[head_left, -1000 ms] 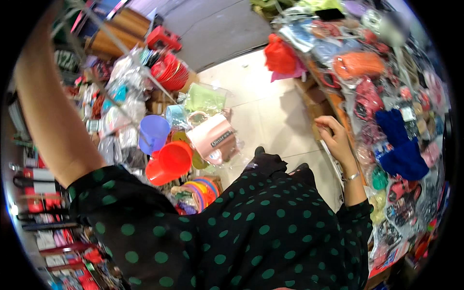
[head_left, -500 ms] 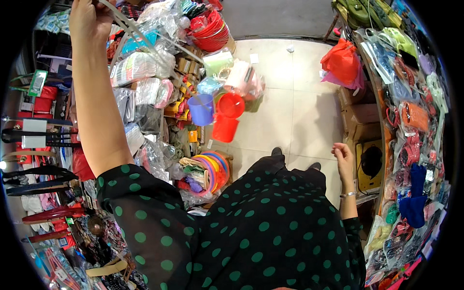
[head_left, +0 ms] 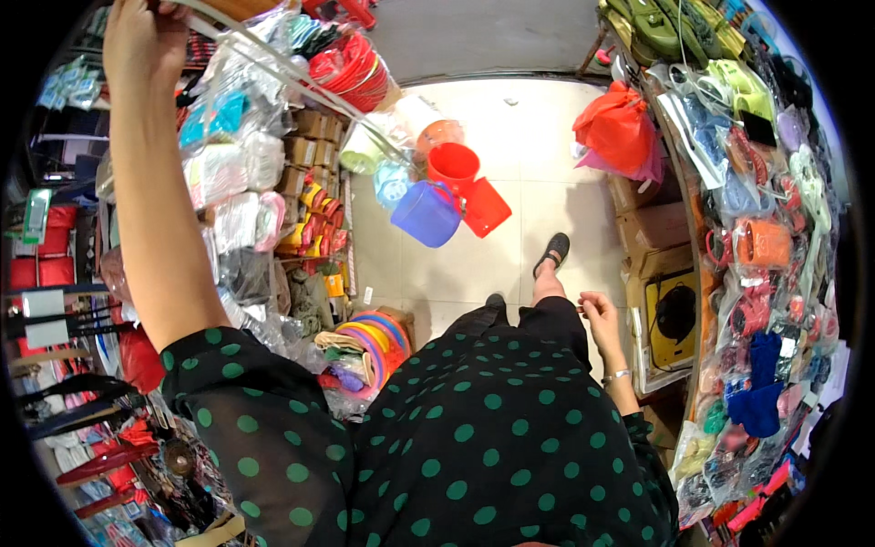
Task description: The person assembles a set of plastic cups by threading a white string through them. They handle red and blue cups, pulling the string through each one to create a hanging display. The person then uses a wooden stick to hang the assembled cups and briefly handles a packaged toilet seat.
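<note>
Plainly, the left hand grips pale rods; the right hand hangs loosely curled.

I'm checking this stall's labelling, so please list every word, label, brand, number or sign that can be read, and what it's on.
No text is clear enough to read.
White tag with green border: print too small.
Stacked brown boxes: any markings too small or blurred.
Small orange-yellow packet: any print too small.
Red container and blue container: no lettering visible.
</note>
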Action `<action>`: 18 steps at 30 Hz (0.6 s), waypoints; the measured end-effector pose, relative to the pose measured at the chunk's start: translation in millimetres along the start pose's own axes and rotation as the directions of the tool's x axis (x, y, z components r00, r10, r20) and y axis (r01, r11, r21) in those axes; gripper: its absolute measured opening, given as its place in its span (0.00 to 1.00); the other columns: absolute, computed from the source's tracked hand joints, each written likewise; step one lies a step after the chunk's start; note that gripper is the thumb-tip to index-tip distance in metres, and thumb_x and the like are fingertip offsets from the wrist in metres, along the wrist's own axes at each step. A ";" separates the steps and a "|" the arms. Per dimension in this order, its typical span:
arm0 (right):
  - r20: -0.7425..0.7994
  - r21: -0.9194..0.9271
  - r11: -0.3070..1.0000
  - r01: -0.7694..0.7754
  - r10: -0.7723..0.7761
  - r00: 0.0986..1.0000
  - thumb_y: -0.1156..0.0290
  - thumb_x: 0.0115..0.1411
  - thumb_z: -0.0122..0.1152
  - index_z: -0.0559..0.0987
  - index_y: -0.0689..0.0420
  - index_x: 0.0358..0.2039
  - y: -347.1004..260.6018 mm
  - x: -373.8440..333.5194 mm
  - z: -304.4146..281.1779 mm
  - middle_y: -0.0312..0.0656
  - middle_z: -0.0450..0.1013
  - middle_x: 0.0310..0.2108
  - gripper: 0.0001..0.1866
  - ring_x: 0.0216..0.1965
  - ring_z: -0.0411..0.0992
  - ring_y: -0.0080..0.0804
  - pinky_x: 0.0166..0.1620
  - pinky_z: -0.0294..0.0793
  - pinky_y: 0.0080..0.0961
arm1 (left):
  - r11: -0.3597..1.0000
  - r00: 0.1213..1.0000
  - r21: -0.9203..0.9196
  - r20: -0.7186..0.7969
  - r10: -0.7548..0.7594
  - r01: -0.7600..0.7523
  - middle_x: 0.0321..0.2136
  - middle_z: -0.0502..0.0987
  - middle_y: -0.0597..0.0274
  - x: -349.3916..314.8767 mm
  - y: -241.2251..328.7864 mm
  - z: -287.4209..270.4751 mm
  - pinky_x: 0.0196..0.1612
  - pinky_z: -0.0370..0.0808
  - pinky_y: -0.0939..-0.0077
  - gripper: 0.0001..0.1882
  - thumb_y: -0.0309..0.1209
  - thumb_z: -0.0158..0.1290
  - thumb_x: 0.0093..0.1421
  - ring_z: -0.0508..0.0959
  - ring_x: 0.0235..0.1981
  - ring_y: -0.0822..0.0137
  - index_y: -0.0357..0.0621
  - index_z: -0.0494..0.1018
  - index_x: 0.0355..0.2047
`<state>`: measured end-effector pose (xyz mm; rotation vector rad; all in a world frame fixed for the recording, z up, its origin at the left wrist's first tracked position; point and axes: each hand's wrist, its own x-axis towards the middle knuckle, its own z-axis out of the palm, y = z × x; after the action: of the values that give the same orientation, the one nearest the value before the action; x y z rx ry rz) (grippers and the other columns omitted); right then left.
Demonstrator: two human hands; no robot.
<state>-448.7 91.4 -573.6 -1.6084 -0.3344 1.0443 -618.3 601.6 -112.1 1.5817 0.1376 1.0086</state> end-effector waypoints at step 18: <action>-0.011 -0.161 0.968 0.191 -0.196 0.981 0.74 0.57 0.49 0.73 0.63 0.37 -147.2 263.2 -98.4 0.35 0.71 0.30 0.08 0.32 0.68 0.19 0.37 0.67 0.17 | 0.975 0.932 0.215 -0.362 0.031 0.052 0.22 0.63 0.63 160.6 -91.2 18.9 0.46 0.69 0.63 0.12 0.32 0.33 0.65 0.67 0.26 0.68 0.39 0.61 0.27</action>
<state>-179.4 258.6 -561.9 -1.6923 -0.5573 0.8632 -467.4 709.6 -105.1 1.5739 0.5304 1.3079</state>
